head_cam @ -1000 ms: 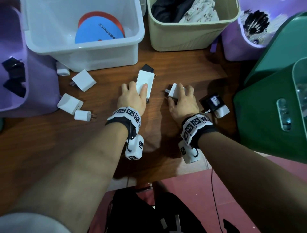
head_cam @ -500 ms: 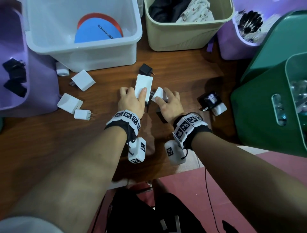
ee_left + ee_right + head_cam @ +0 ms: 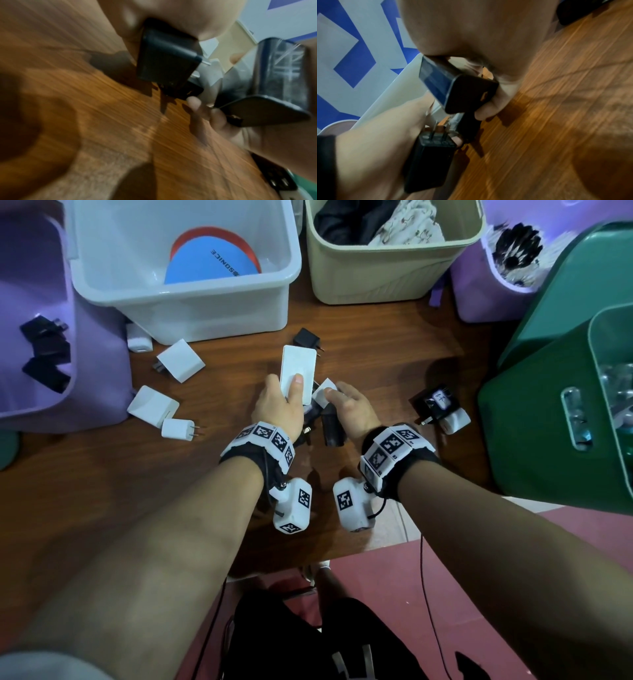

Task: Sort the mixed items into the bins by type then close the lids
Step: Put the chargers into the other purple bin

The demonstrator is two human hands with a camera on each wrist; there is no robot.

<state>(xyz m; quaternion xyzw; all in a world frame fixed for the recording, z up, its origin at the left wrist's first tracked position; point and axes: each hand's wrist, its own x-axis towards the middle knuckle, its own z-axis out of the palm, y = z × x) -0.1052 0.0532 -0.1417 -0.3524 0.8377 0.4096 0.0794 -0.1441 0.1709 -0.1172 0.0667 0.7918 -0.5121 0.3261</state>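
Over the middle of the wooden table (image 3: 376, 344), my left hand (image 3: 279, 409) grips a flat white charger (image 3: 298, 368), thumb on top. The left wrist view shows a black charger (image 3: 164, 60) tucked under that same palm. My right hand (image 3: 349, 407) sits right beside it, pinching a small white charger (image 3: 323, 393) and holding a black adapter (image 3: 332, 426) (image 3: 457, 88) in its curled fingers. The two hands nearly touch. Loose white chargers (image 3: 180, 364) (image 3: 152, 405) (image 3: 176, 429) lie to the left. A small black charger (image 3: 306, 338) lies just beyond my left hand.
A purple bin (image 3: 102, 392) at the left holds black chargers. The white bin (image 3: 212, 309) holds a blue disc, and the beige bin (image 3: 394, 282) holds clothes. A purple bin (image 3: 479, 299) and a green bin (image 3: 534, 422) stand at the right. A labelled black adapter (image 3: 436, 404) and white plug (image 3: 454, 419) lie nearby.
My right hand has carried the small white charger leftward until it meets my left hand. The left hand kept its hold on the flat white charger.
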